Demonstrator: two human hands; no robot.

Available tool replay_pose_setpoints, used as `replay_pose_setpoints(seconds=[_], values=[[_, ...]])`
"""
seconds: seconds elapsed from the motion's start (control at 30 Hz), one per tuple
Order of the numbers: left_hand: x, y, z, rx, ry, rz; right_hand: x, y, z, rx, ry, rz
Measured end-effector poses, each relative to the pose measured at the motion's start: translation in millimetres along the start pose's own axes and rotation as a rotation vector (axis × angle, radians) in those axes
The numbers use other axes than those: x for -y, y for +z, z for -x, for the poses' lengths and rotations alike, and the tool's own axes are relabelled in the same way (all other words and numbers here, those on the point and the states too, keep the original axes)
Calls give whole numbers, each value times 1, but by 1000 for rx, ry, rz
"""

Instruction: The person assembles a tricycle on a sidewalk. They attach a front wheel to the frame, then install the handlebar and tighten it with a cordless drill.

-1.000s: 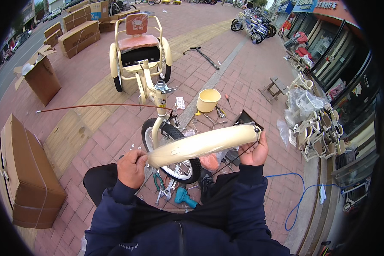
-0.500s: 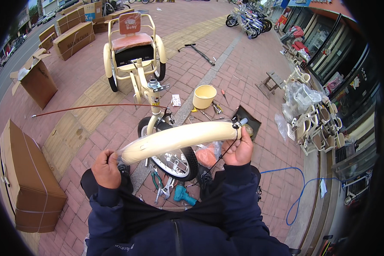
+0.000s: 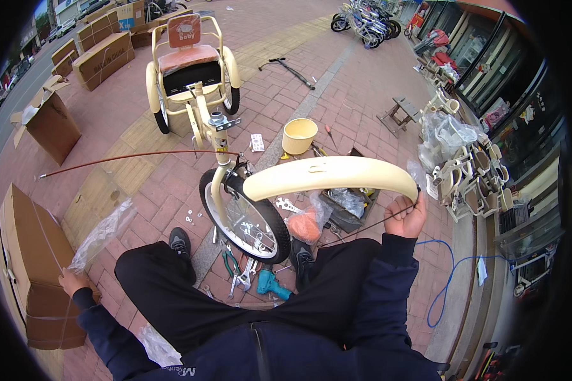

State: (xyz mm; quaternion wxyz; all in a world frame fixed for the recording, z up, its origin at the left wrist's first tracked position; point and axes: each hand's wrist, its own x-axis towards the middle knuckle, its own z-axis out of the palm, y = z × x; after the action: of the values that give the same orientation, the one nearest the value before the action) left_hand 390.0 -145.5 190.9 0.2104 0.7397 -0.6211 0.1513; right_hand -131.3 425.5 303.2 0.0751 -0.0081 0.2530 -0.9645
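My right hand (image 3: 405, 217) is closed around the right end of a cream mudguard (image 3: 327, 173), holding it up over the front wheel. A thin black stay rod (image 3: 368, 227) runs from that end down to the left. Far out to the left, my left hand (image 3: 75, 281) grips a clear plastic sleeve (image 3: 103, 233), which trails upward beside a carton. Between my feet stands the front wheel (image 3: 248, 219) in the cream fork of a tricycle frame (image 3: 219, 130). A red cable (image 3: 133, 154) sticks out leftward from the fork.
Pliers (image 3: 230, 260), several wrenches and a teal power drill (image 3: 272, 286) lie between my feet. Beyond the wheel are a yellow bucket (image 3: 300, 135) and a black tool tray (image 3: 343, 219). A large carton (image 3: 44, 267) stands left; a blue hose (image 3: 448, 279) lies right.
My left hand has swung far left, pulling the plastic sleeve off the mudguard. My right hand has moved right with the mudguard, whose left end now hangs free.
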Motion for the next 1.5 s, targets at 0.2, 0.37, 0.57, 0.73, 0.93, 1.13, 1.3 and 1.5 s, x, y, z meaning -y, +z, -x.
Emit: replay_pose_setpoints(seconds=[0.2,0.37,0.57,0.73,0.93,1.13,1.3,1.5], values=[[-63,-91,12,308,463,701,-68,54,28,-3,142,285],[-175,-189,113,1261,1110,1418,-130,110,63,439,368,310],[-234,-230,174,1916,694,1683,-178,135,75,759,443,543],[-240,-201,176,1853,283,1655,-212,124,64,784,492,802],[-224,-139,127,1671,-34,1871,-222,71,64,772,588,1185],[-212,-93,114,1576,-139,1717,-294,-55,85,732,1239,1332],[-205,-70,121,1575,-280,1678,-365,-183,105,399,1474,1368],[-212,-68,136,1576,-360,1643,-426,-257,141,407,1441,1669]])
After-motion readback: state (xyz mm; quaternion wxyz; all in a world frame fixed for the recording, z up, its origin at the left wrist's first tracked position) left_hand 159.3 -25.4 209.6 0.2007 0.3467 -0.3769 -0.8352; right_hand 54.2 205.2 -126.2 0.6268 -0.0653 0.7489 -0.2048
